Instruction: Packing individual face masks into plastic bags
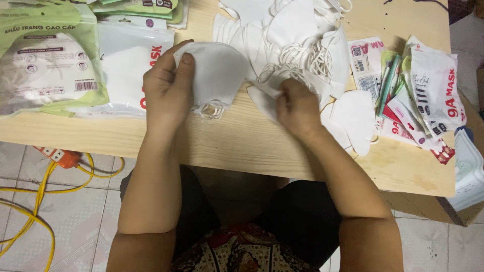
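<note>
A folded white face mask (pixel 214 75) lies flat on the pale wooden table (pixel 242 141) just ahead of me, its long axis running left to right, rounded edge toward the far side and ear loops bunched at its near edge. My left hand (pixel 166 88) clamps its left end, thumb pressed on top and the other fingers curled beneath. My right hand (pixel 297 108) sits just beside it to the right, thumb and forefinger pinching the corner of a 2nd white mask (pixel 264 95) that lies partly under that hand. Beyond both, a loose heap of white masks (pixel 292 35) with tangled ear loops spreads across the far middle of the table. At far left rest a green-and-white mask packet (pixel 48 60) and a clear white pouch (pixel 128 60); at right, a scatter of empty printed wrappers (pixel 418 95). Below the table edge, a yellow cable (pixel 35 196) trails over the tiled floor (pixel 75 221).
</note>
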